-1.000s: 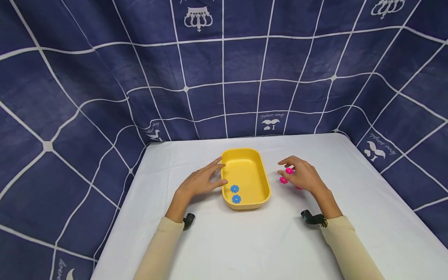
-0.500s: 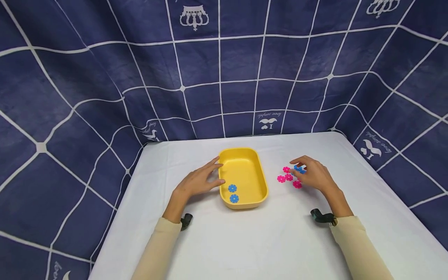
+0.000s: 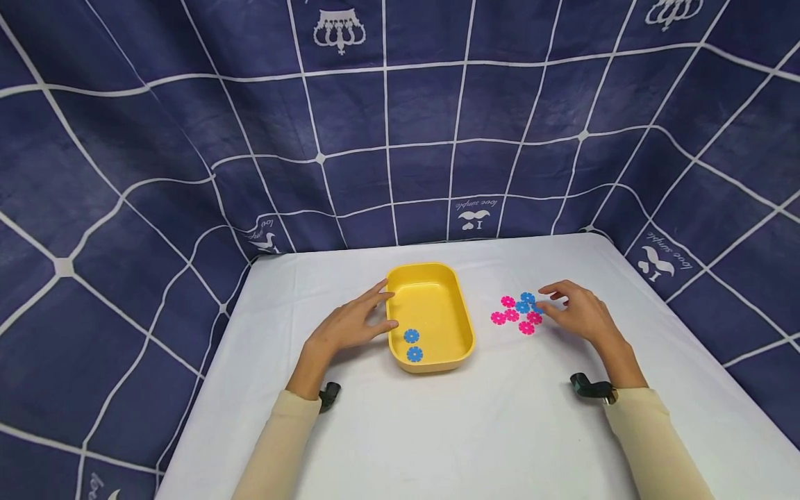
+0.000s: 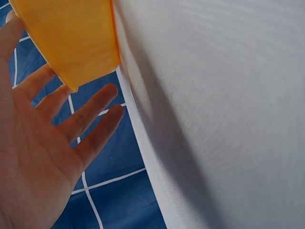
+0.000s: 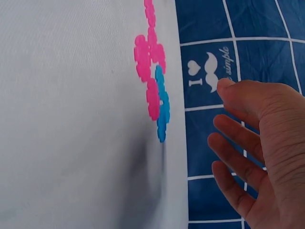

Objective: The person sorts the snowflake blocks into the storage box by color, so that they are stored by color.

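My left hand is at the left side of a yellow tray, its fingers spread and its thumb over the rim. The left wrist view shows the left hand's loosely spread fingers beside the tray's outer wall. Two blue notched flower discs lie in the tray's near left corner. On the cloth to its right is a cluster of pink flower discs and blue flower discs. My right hand hovers at that cluster's right edge, fingers loosely bent, holding nothing in the right wrist view.
A white cloth covers the table. Dark blue curtains with white grid lines stand behind and along both sides. A black device is strapped at the right wrist, another at the left.
My right hand has drawn to the right from over the discs, uncovering more pink and blue ones. The left hand keeps its place at the tray. The head view has shifted slightly.
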A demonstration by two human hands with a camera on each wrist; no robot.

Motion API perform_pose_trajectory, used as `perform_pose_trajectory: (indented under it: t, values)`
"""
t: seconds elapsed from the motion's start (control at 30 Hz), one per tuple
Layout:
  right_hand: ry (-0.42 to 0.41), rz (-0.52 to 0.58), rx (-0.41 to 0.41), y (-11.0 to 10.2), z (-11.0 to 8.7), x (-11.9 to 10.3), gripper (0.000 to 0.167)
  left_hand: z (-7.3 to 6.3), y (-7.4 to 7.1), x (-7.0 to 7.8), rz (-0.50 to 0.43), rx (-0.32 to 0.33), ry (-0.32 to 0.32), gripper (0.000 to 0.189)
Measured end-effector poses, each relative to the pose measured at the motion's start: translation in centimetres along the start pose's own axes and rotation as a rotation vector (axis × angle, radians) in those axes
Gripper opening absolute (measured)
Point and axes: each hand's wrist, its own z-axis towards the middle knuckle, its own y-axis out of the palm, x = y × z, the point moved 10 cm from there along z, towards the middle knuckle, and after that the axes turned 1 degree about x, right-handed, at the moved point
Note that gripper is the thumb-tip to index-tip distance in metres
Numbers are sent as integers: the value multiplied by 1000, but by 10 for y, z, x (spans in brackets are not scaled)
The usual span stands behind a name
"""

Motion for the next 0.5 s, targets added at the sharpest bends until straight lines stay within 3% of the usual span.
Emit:
perform_pose_trajectory:
  t: [0.5]
  values:
    - [25, 6, -15, 1, 2, 12, 40, 0, 0, -1, 0, 12, 6, 75]
